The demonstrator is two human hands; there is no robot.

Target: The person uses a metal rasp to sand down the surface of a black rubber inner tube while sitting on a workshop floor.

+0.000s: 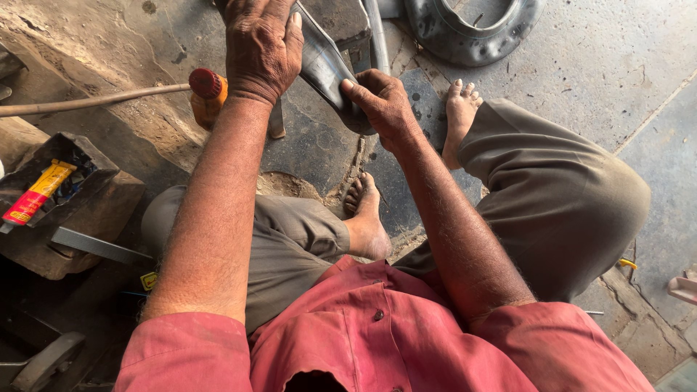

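Head view of a seated person in a red shirt, bare feet on a stained concrete floor [581, 65]. The left hand [260, 47] lies palm-down over the upper run of a flattened black rubber inner tube [323, 67], fingers curled around its far edge. The right hand [381, 101] pinches the tube's lower end, thumb on top, remaining fingers closed beneath. The tube spans the 2 hands above the floor, just ahead of the feet. It looks light, limp and somewhat slick (a judgement from its sheen and sag); gripping across the flat band with both hands seems the surest hold. Nearby: an orange bottle with a red cap [207, 94], a wooden block [69, 207] carrying a yellow-and-red tube of adhesive [36, 194], and a second loop of rubber [472, 29] further off.
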